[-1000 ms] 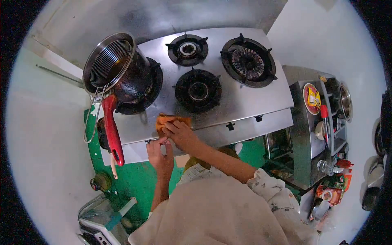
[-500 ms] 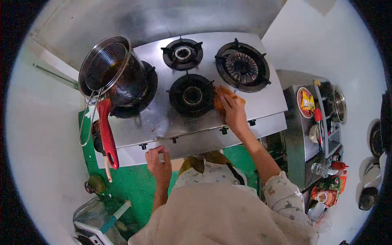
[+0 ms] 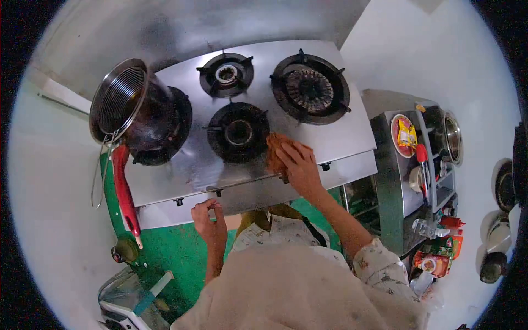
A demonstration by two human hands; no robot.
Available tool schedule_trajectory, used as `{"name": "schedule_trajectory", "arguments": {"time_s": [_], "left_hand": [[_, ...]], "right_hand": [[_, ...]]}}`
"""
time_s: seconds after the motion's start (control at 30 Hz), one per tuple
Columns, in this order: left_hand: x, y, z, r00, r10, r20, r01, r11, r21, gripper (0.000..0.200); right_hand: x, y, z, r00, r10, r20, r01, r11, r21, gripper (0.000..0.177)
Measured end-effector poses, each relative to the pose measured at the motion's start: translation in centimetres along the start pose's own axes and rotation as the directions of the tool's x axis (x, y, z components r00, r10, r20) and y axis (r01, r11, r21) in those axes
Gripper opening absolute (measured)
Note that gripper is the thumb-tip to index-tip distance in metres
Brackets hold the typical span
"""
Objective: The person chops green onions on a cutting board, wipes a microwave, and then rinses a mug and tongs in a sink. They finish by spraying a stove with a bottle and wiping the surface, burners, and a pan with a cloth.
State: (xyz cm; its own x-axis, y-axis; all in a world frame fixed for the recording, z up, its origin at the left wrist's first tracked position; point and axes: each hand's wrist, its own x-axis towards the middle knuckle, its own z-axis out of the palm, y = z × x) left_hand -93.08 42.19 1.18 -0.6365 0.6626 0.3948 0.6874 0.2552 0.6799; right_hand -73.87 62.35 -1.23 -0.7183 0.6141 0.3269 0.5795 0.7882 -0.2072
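Note:
Under my right hand [image 3: 300, 170], an orange-brown cloth [image 3: 273, 154] is pressed against the steel stove top [image 3: 264, 171] near its front edge. The cloth lies just right of the front middle burner [image 3: 238, 132], and the hand's fingers rest over it, gripping it. My left hand [image 3: 210, 223] hovers by the stove's front panel, below the knobs, fingers curled in with nothing visible in them. A dark pot [image 3: 159, 118] with a wire strainer [image 3: 124, 99] in its mouth sits on the left burner. Its red handle [image 3: 126, 192] reaches past the front edge.
Behind stand a small rear burner [image 3: 226, 75] and a large right burner [image 3: 309, 89]. To the right, a steel counter [image 3: 393, 181] holds a plate with a yellow packet [image 3: 407, 133] and red-handled tongs [image 3: 422, 154]. A bin-like container [image 3: 129, 297] is at lower left on the green floor.
My right hand has drawn the cloth toward the stove's front edge, nearer me. The whole view has shifted slightly, so the stove appears further left. My left hand stays curled by the front panel.

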Motion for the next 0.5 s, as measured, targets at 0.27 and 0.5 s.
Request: {"name": "schedule_trajectory", "arguments": {"time_s": [0.27,0.5], "left_hand": [[1.2,4.8,3.5,0.994,0.032,0.107,-0.03,0.999,-0.024,0.009],[1.1,7.1,5.5,0.993,-0.004,0.119,0.007,1.0,-0.025,0.008]], "right_hand": [[2.9,4.4,0.6,0.997,0.046,-0.062,-0.042,0.997,0.058,0.049],[-3.4,15.1,-4.5,0.996,0.034,0.078,-0.031,0.998,-0.047,0.049]]}}
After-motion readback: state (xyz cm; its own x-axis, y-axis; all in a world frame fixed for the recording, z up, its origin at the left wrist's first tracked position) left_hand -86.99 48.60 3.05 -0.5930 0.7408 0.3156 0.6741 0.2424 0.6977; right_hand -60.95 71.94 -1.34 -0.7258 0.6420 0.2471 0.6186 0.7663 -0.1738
